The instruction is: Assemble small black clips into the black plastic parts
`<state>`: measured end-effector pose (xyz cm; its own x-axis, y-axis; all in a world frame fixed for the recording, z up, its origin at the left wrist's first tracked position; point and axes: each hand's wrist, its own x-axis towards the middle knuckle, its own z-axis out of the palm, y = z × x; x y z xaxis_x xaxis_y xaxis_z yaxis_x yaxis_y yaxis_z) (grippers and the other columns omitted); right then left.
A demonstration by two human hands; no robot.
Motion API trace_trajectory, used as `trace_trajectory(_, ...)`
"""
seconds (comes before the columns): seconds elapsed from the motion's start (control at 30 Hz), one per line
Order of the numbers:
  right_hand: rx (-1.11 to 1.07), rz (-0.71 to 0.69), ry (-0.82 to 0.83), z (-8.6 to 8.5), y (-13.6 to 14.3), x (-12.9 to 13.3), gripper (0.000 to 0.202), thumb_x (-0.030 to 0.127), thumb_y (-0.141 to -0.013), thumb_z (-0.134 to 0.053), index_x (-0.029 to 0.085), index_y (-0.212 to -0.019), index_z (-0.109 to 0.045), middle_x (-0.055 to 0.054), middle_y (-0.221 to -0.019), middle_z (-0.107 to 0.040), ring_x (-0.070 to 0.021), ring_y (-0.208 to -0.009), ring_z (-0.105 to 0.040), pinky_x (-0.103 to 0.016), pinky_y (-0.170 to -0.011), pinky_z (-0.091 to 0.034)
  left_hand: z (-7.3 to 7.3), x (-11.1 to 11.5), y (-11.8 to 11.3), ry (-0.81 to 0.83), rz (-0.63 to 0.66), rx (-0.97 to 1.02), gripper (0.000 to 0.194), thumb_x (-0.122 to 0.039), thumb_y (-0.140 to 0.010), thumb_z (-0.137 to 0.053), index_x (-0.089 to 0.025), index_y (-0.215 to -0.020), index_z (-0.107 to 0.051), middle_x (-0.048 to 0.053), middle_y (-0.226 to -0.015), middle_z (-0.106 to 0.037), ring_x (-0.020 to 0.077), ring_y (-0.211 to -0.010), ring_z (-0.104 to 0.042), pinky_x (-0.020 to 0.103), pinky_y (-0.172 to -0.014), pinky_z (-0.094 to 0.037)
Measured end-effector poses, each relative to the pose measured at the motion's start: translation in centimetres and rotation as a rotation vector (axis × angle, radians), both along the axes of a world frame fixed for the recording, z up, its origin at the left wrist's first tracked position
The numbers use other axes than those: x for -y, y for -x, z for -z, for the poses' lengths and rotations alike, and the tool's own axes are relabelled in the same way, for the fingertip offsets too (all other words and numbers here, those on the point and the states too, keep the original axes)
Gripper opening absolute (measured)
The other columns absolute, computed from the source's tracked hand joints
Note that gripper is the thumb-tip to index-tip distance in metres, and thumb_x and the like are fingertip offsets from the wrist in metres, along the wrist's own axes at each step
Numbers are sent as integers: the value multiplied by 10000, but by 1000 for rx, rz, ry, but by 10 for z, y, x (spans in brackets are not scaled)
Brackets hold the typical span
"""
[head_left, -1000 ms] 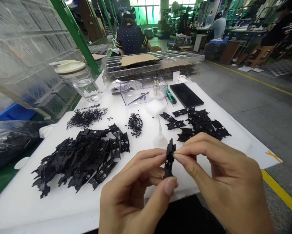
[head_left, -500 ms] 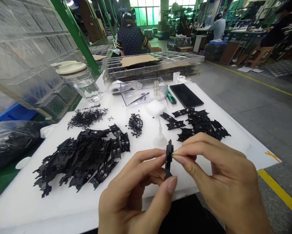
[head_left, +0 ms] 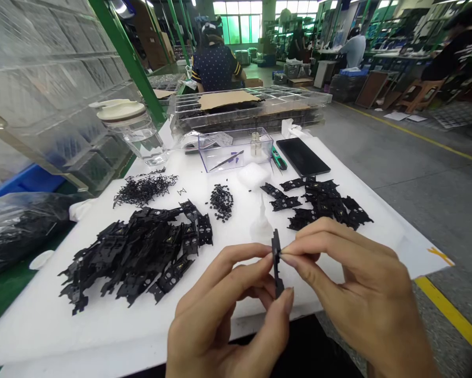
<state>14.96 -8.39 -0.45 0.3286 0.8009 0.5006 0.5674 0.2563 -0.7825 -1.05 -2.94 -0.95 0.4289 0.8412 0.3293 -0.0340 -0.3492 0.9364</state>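
Black plastic part (head_left: 275, 262): we find it held edge-on between both hands, above the near edge of the white work surface (head_left: 228, 325).
Left hand (head_left: 228, 320): closed on the part; forefinger against its upper half, thumb tip propping its lower end.
Right hand (head_left: 362, 294): thumb and forefinger pinched shut at the part's upper half, from the opposite side; whether they also nip something small there, we cannot tell. The remaining fingers are loosely curled.
Long axis: near upright, top end pointing away from us toward the small white nozzle bottle (head_left: 261, 223) just beyond the fingertips; the thin edge faces the camera.
Handling, our judgement: very light, thin, stiff moulded plastic; likely to snap at its narrow sections rather than bend, and easily dropped or twisted if gripped only at an end.
Where to hold, our judgement: across the flat faces near mid-length, with a second support at the lower end, as the left hand does.
Beyond the left hand: a large heap of similar black parts (head_left: 137, 252), with a small pile of tiny black pieces (head_left: 221, 201) further off.
Beyond the right hand: a smaller group of black parts (head_left: 322, 205).
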Motion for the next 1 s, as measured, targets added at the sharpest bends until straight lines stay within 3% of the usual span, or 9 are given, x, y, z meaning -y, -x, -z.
trace_trajectory(0.1, -178, -47, 5, 2, -2, 0, 110, 185, -911, -771, 245, -829, -732, 1, -788, -676, -152, -726, -639, -251, -643, -530, -2, -2, -1, 102, 32, 37, 335, -72, -823, -802, -327, -1039, -822, 25, -1101, -745, 127, -788, -725, 190, -683, -607)
trace_trajectory(0.2, -358, -49, 58, 4, -5, 1, 158, 261, -866, -836, 250, -820, -685, 22, -762, -618, -125, -697, -591, -196, -612, -514, -5, -2, 1, 285, 105, 72, 216, -186, -851, -816, -329, -1011, -838, 41, -1095, -752, 106, -648, -696, 180, -552, -582)
trace_trajectory(0.37, -610, -129, 111, 10, -7, 5, 232, 399, -969, -713, 328, -1189, -688, 47, -762, -605, -76, -574, -555, -112, -500, -472, -7, -1, 4, 465, 173, 189, 171, -234, -793, -877, -284, -954, -848, 62, -1040, -768, 121, -548, -692, 191, -463, -557)
trace_trajectory(0.43, -631, -143, 185, 11, -4, 6, 264, 419, -984, -686, 332, -1232, -712, 42, -752, -605, -73, -568, -566, -102, -497, -479, -8, -1, 1, 495, 183, 190, 159, -242, -784, -886, -252, -937, -846, 77, -1028, -772, 121, -547, -687, 190, -465, -558)
trace_trajectory(0.57, -663, -171, 254, 8, 1, 8, 126, 375, -957, -733, 305, -1052, -778, 23, -790, -699, -107, -716, -708, -108, -621, -556, -11, -1, -9, 552, 230, 235, 160, -216, -786, -881, -240, -942, -848, 90, -1059, -769, 118, -572, -697, 191, -499, -570)
trace_trajectory(0.7, -636, -237, 191, 4, -4, 11, 77, 313, -940, -743, 286, -1005, -774, 16, -727, -725, -132, -607, -712, -129, -507, -542, -8, 2, -13, 552, 266, 335, 201, -144, -760, -881, -239, -935, -860, 85, -1004, -763, 114, -560, -686, 199, -486, -556)
trace_trajectory(0.83, -649, -199, 243, 3, -12, 16, 106, 373, -913, -767, 268, -927, -770, -2, -689, -718, -152, -581, -696, -169, -496, -545, 2, 8, -11, 591, 337, 389, 262, -144, -781, -877, -261, -1014, -848, 103, -1160, -754, 108, -615, -698, 223, -562, -584)
trace_trajectory(0.93, -716, -129, 232, 4, -13, 20, 214, 458, -856, -814, 251, -873, -764, -4, -626, -663, -151, -528, -646, -197, -464, -520, 2, 13, -14, 641, 387, 506, 242, -270, -856, -842, -317, -1094, -829, 66, -1201, -720, 123, -689, -728, 261, -680, -613)
trace_trajectory(1.0, -739, -88, 214, 4, -11, 22, 274, 504, -817, -838, 247, -853, -754, -1, -608, -625, -152, -506, -611, -219, -444, -499, -1, 14, -19, 728, 423, 553, 178, -403, -913, -777, -285, -1023, -852, 61, -1136, -698, 112, -673, -718, 252, -668, -600)
